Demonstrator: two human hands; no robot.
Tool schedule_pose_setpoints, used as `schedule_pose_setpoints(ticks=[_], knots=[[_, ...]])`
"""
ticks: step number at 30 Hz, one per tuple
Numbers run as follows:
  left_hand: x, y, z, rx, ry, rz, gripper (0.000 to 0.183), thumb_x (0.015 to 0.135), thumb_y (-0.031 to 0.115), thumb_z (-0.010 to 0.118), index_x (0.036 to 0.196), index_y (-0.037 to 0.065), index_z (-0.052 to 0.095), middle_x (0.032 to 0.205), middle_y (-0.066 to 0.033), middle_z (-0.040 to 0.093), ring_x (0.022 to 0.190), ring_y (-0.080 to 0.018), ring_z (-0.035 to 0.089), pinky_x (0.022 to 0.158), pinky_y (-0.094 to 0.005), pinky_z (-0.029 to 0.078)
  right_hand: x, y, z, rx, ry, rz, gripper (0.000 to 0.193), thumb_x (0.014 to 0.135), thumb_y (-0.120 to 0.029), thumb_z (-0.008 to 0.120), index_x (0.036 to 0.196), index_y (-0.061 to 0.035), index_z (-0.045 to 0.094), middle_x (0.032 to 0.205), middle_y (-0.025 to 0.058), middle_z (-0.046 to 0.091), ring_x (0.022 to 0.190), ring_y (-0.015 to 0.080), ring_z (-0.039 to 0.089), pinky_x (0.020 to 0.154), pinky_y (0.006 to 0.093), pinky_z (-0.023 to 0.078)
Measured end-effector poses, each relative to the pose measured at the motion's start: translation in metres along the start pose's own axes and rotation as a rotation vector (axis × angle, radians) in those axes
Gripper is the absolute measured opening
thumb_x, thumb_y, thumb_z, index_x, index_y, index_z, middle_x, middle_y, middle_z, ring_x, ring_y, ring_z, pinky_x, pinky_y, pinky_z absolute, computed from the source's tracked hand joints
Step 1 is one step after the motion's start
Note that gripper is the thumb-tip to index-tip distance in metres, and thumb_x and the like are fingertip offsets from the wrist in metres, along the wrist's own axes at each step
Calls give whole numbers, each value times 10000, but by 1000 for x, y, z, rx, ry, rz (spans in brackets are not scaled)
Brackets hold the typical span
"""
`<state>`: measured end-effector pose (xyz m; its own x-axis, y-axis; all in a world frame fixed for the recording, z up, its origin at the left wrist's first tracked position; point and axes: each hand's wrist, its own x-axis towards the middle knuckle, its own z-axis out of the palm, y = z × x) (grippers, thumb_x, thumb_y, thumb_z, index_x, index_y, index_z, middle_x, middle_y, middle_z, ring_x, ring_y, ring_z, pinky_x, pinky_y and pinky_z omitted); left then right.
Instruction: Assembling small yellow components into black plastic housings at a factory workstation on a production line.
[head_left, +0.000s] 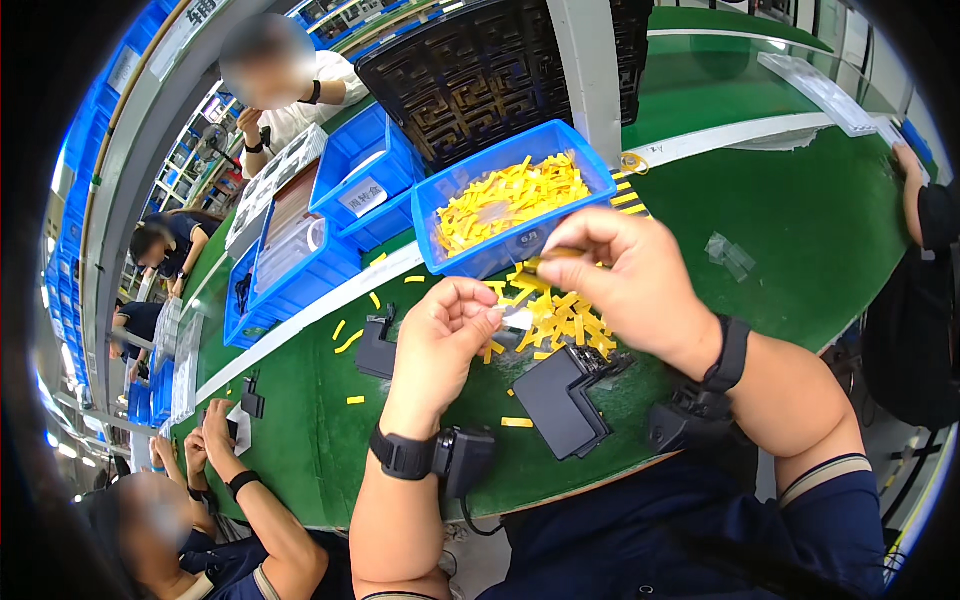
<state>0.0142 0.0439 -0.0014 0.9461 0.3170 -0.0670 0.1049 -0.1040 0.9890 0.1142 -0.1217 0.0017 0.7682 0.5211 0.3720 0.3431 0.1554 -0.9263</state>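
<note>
L hand point(440, 335) fingers pinch sm. white piece point(519, 318); R hand point(630, 280) fingers curled, can't tell if gripping. Yellow strips point(572, 322) prob. light, bendy; take by ends.

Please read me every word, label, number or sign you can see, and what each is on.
I can't copy wording out, but I can say where it stands:
White label on the smaller blue bin: dark printed characters.
Blue box of yellow strips: a short mark on its front.
White sign, upper left: large dark characters, cut off.
Shelf label, far left: too small to read.
</note>
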Motion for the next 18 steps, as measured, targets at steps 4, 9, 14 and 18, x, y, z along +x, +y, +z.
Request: schedule_pose_setpoints(ticks=[4,9,14,18], knots=[[4,-10,-6,1022,76,221,401,656,141,756,966,-34,571,777,-75,571,640,-133,536,598,-265,455,6,-4,-9,203,-10,44,152,755,-38,656,892,28,636,795,49,643,699,72,582,631,211,475],[-33,32,32,962,-280,445,764,544,342,822,1138,-25,511,874,-147,566,818,-292,570,735,-354,467,4,-1,-7,-153,-49,-252,180,717,-50,661,887,10,661,828,118,640,713,188,614,646,286,490],[-38,27,35,940,-247,412,701,596,272,796,1160,-20,500,975,-187,554,911,-345,542,817,-374,448,-2,-7,0,-114,-14,-264,133,718,-64,650,832,2,664,784,117,643,739,214,617,664,306,485],[-27,13,27,284,-124,172,296,789,50,637,1053,-19,519,877,-83,598,782,-150,586,709,-265,474,-10,-11,2,-129,-24,-179,139,720,-84,646,826,6,656,782,127,653,735,211,622,661,310,486]])
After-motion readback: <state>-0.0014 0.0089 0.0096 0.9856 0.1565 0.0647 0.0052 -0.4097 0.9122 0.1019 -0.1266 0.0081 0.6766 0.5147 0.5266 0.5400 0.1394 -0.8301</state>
